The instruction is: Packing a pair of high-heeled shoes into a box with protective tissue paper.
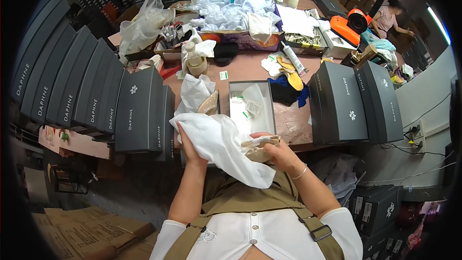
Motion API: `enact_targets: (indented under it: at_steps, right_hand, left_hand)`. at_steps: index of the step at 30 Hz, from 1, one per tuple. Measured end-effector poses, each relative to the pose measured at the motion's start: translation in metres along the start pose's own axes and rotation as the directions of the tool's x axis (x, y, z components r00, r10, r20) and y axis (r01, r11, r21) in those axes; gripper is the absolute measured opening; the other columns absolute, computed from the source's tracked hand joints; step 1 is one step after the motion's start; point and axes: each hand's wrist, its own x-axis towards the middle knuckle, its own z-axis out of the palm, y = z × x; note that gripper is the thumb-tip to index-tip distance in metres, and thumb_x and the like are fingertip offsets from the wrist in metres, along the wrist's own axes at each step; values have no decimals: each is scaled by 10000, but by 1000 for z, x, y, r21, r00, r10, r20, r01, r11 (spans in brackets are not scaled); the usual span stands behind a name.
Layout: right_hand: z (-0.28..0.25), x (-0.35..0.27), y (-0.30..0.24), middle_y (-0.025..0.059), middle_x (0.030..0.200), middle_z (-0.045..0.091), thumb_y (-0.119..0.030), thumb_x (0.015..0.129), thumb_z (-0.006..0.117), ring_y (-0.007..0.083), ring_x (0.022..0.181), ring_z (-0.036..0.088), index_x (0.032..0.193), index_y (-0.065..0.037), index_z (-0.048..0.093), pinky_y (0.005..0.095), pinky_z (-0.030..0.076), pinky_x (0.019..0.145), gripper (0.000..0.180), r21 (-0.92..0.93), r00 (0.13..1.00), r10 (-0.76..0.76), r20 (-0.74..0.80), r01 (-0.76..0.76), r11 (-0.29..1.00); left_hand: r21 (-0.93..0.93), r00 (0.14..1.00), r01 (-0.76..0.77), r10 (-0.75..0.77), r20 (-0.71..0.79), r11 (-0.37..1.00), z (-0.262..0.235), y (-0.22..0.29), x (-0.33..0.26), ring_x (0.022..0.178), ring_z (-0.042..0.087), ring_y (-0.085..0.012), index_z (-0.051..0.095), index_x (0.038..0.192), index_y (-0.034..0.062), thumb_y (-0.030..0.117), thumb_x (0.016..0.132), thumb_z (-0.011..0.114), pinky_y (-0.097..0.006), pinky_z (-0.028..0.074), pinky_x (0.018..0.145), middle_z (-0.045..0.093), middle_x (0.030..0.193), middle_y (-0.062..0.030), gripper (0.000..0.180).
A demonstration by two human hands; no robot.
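Observation:
A soft white wrapping sheet [216, 139] hangs between my hands in front of the table. My left hand [191, 148] is closed on its left side, most of the fingers hidden behind it. My right hand [283, 156] grips a beige shoe [257, 154] dotted with small shiny studs, and the sheet partly covers this shoe. Just beyond, a second beige shoe [209, 103] rests against crumpled white paper [197, 89]. To its right stands an open grey shoebox [273, 110], white inside, with small printed packets [251, 108] and a translucent sheet in it.
Dark grey shoeboxes line the left [137, 110] and right [339, 103] of the table. At the back are a carton of crumpled white paper [236, 12], a pump bottle [195, 58], a white tube [293, 59], yellow pads [290, 74] and an orange lamp [346, 29]. Another person [387, 19] is at far right.

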Motion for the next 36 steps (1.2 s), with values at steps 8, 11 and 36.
enact_targets:
  at_steps: [8, 11, 36]
  right_hand:
    - [-70, -43, -52, 146, 1015, 659, -462, 899, 514, 267, 828, 680, 1071, 13, 614, 321, 555, 574, 515, -47, 889, -182, -421, 179, 983]
    - [-106, -56, -54, 144, 970, 670, -517, 906, 466, 269, 814, 682, 1042, 7, 627, 323, 560, 576, 565, 23, 927, -204, -314, 222, 975]
    - [-68, -47, -63, 19, 863, 622, -258, 866, 635, 78, 787, 550, 945, 3, 614, 225, 449, 725, 274, -539, 695, -528, -487, 236, 809]
  left_hand:
    - [287, 854, -467, 510, -98, 837, 46, 65, 25, 1050, 565, -233, 476, 1228, -11, 536, 959, 432, -364, 474, 902, 561, 1164, -119, 612]
    - [254, 819, -530, 566, -96, 809, 68, 65, 3, 1016, 569, -211, 478, 1217, -18, 595, 944, 408, -339, 482, 871, 559, 1152, -127, 674]
    - [492, 483, -868, 118, 868, -66, 75, 4, 12, 1173, 500, -301, 596, 1077, -3, 43, 786, 591, -497, 290, 1093, 551, 1183, -151, 294]
